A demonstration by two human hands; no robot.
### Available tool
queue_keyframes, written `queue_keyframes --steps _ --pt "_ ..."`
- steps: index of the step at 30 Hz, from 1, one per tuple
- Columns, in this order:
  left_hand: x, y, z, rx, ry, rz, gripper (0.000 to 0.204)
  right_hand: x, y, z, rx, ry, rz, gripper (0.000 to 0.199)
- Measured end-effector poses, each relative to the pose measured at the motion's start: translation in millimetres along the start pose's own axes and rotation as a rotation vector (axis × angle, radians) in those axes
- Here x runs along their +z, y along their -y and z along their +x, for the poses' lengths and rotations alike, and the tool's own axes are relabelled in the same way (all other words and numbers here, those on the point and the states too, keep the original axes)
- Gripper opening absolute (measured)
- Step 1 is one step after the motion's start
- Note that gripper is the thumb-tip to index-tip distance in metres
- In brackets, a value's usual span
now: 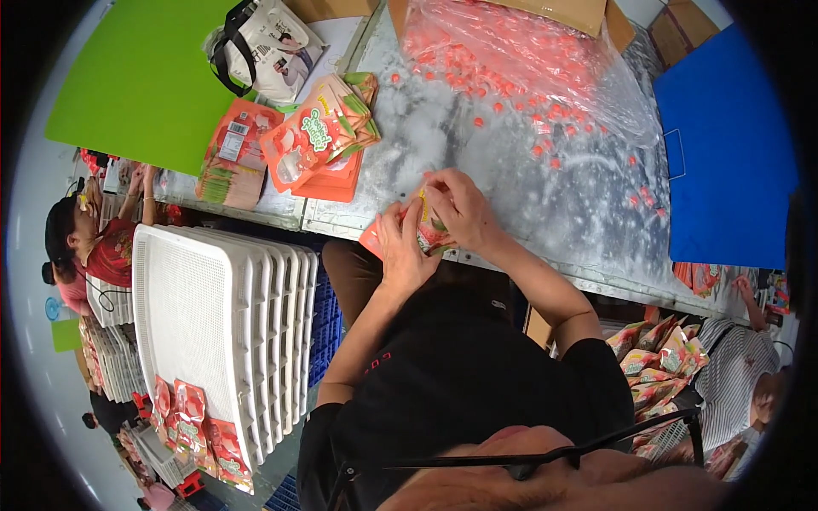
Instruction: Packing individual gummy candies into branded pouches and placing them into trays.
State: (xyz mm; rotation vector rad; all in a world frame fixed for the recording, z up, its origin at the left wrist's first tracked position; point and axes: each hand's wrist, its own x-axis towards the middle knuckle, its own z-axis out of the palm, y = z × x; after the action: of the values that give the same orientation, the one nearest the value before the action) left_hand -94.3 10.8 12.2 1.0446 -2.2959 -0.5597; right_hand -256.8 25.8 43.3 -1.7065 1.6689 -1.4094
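Observation:
A red printed pouch (433,238) is between my two hands at the front edge of the metal table. My left hand (404,249) is closed on its left side, with the fingers across its face. At the pouch's far upper end, my right hand (458,209) has its fingers bent and pressed together on the edge. What lies under those fingertips is hidden. Beyond my left hand lies a fanned pile of similar pouches (311,140), beside a stack of red pouches (234,157). Small red balls (479,122) are scattered over the powdery tabletop (409,132).
An open carton with a clear plastic liner (511,43) full of red balls stands at the back. Green (136,85) and blue panels (724,145) flank the table. Stacked white trays (183,298) stand at my left, with pouches on top. Other people work on both sides.

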Motion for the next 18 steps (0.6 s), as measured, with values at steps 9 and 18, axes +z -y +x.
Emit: queue_keyframes --steps 9,18 --pt "7 5 1 -0.068 -0.096 -0.180 0.096 -14 -9 8 0.198 0.005 0.540 0.022" --pt "-14 14 -3 -0.151 -0.144 -0.246 0.088 -86 -173 -18 0.177 -0.340 -0.908 0.030"
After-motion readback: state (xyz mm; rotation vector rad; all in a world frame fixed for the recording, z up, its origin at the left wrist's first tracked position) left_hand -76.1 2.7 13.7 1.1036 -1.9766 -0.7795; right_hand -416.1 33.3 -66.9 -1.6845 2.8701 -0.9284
